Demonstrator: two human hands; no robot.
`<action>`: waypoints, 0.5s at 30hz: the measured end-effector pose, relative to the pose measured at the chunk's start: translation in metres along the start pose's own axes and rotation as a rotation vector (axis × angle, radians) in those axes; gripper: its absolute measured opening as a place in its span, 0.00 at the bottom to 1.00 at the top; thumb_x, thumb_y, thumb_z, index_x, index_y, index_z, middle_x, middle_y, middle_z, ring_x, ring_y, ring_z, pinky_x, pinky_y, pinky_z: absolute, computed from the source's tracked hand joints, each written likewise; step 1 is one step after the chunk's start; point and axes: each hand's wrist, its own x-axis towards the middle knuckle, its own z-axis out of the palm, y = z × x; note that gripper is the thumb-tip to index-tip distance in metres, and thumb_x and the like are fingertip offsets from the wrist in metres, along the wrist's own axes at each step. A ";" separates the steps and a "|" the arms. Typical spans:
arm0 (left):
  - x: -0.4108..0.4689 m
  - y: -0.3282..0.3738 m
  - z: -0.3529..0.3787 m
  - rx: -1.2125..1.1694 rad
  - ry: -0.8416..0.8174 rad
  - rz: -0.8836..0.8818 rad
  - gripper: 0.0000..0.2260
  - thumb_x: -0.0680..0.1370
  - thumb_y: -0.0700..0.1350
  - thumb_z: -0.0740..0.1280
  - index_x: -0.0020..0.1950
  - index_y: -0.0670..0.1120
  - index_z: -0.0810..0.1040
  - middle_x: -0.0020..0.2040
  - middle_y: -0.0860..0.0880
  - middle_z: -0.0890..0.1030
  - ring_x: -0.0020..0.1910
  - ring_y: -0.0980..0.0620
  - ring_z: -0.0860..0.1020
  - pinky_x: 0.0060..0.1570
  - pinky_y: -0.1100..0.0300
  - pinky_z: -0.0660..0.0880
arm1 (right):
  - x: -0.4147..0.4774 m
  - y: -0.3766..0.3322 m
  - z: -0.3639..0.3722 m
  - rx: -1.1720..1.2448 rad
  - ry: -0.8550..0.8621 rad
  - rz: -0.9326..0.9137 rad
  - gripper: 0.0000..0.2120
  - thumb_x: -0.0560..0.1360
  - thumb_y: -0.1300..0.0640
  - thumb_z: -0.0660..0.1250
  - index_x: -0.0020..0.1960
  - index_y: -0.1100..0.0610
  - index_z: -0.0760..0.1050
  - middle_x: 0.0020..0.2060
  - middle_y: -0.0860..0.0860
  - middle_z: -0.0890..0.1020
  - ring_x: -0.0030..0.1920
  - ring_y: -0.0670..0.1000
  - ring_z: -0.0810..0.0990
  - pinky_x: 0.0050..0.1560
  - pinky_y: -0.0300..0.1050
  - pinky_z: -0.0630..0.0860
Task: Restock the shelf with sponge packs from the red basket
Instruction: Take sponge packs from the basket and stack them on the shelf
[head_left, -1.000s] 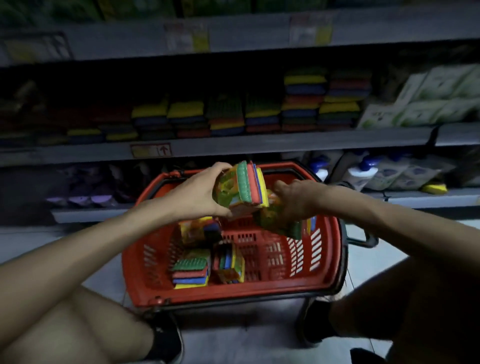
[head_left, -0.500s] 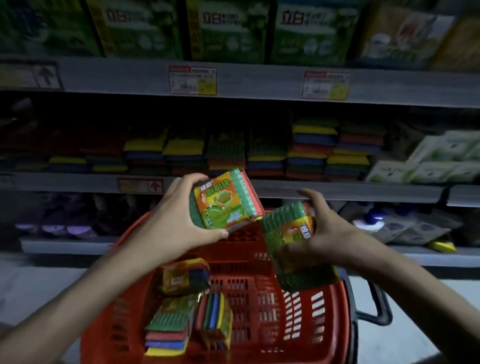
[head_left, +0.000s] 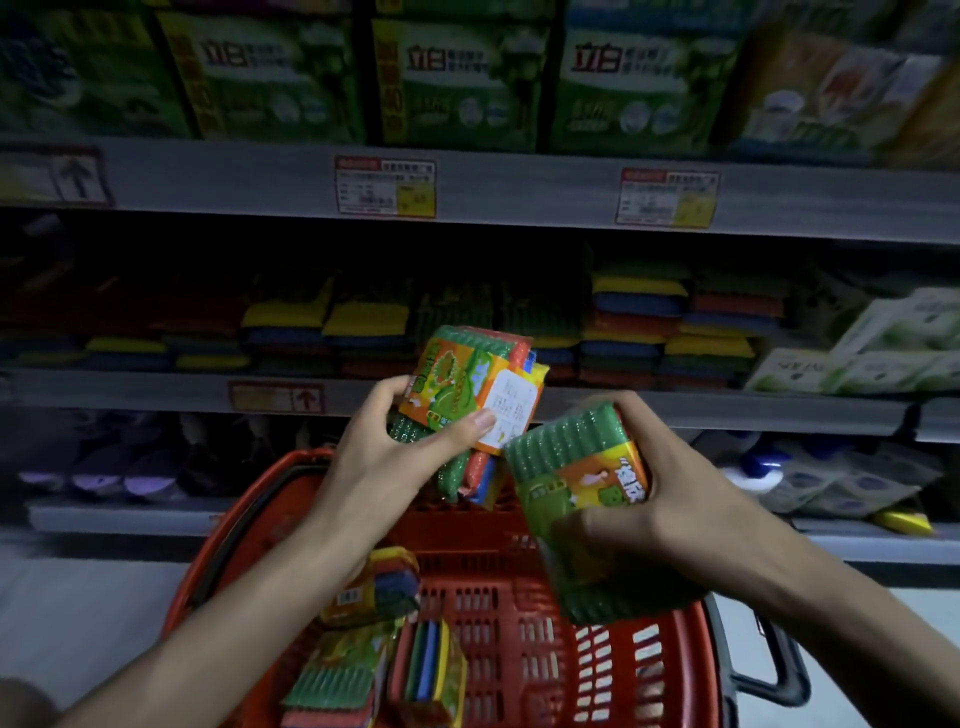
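**Two packs lifted, one per hand, above the basket and short of the shelf**

Left hand (head_left: 395, 467): grasping a sponge pack, the left pack (head_left: 467, 384). The thumb lies across the printed label beside a white sticker, and the fingers curl round the far side. The pack is tilted, label toward the camera. Whether this hand carries a second pack underneath, I cannot tell.

Right hand (head_left: 675, 509): grasping the right pack (head_left: 576, 467). The fingers wrap over its far edge and the thumb runs along the near side. The green scrub face points up and away.

The packs sit just beside each other between the hands; contact at the corners cannot be confirmed.

The red basket (head_left: 249, 519) stands below both hands. Three remaining packs (head_left: 379, 587) lie on its floor under the left forearm, so the task is partly done at most.

The shelf (head_left: 156, 389) runs beyond the fingertips of both hands, its front edge level with the left pack. Stacked sponges (head_left: 639, 322) lie flat on it, taller beyond the right hand and lower beyond and outboard of the left hand.

Judgement:
- One pack per hand halves the trips from basket to shelf.
- Each side grip leaves the far end of the pack free to slide onto a stack.
- The packs are held tilted, while the shelf stock lies flat, so each needs levelling before placement.
- The lower stacks look like the natural gaps.
- Risk: the slick wrap may slip, and a taller stack may topple if nudged.
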 end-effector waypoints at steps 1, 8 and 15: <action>0.001 0.000 0.000 -0.013 0.005 0.006 0.29 0.63 0.69 0.78 0.61 0.62 0.77 0.55 0.61 0.83 0.52 0.63 0.82 0.52 0.60 0.76 | -0.001 -0.001 0.002 0.030 -0.019 0.009 0.30 0.66 0.55 0.81 0.61 0.44 0.70 0.46 0.50 0.86 0.43 0.51 0.87 0.45 0.57 0.86; 0.000 -0.003 0.002 -0.099 0.034 0.053 0.36 0.63 0.69 0.79 0.67 0.65 0.72 0.60 0.59 0.83 0.57 0.55 0.84 0.59 0.47 0.80 | 0.006 -0.006 0.021 0.240 0.047 0.071 0.20 0.71 0.40 0.75 0.56 0.49 0.74 0.47 0.49 0.88 0.45 0.51 0.89 0.52 0.57 0.84; -0.008 0.000 0.005 -0.190 -0.028 0.078 0.31 0.70 0.67 0.72 0.72 0.66 0.70 0.64 0.61 0.81 0.63 0.59 0.80 0.66 0.49 0.75 | 0.009 0.002 0.023 0.302 0.073 0.088 0.15 0.75 0.53 0.74 0.58 0.41 0.76 0.47 0.51 0.87 0.46 0.52 0.88 0.49 0.55 0.84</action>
